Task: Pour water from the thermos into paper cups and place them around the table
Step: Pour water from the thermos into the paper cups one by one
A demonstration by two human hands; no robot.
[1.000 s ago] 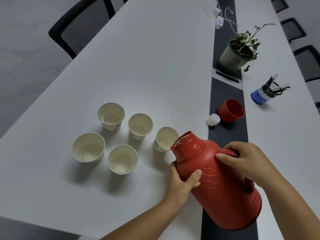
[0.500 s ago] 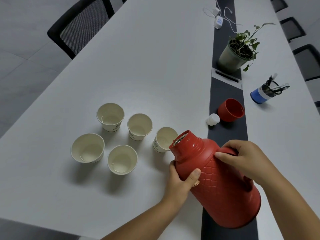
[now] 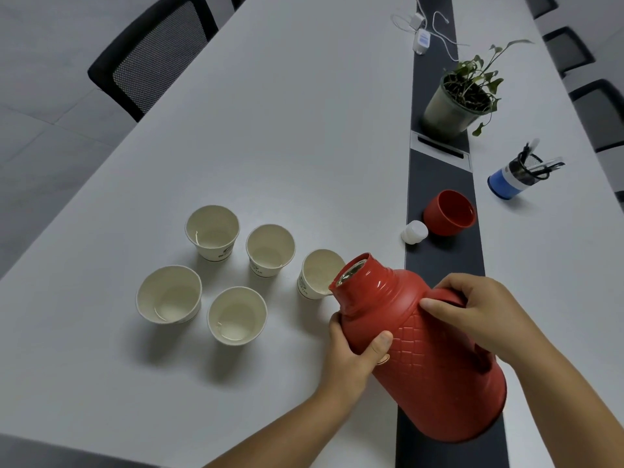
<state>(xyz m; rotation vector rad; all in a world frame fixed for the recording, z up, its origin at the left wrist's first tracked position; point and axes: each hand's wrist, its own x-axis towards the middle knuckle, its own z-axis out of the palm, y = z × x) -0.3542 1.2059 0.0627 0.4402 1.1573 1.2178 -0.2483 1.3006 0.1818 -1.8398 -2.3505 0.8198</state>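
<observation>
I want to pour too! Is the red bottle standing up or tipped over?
Tipped. The thermos leans with its open mouth at a paper cup.

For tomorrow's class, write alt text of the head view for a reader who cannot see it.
Two hands tilt an open red thermos toward the nearest of five paper cups on a white table: the left hand grips its neck, the right hand its handle. Its red cap and white stopper lie behind.

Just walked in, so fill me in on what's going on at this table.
A person is tipping a red thermos toward the nearest of five paper cups. The right hand grips its handle and the left hand steadies its body near the neck. Its red lid and white stopper lie on the table. All cups stand grouped together.
</observation>
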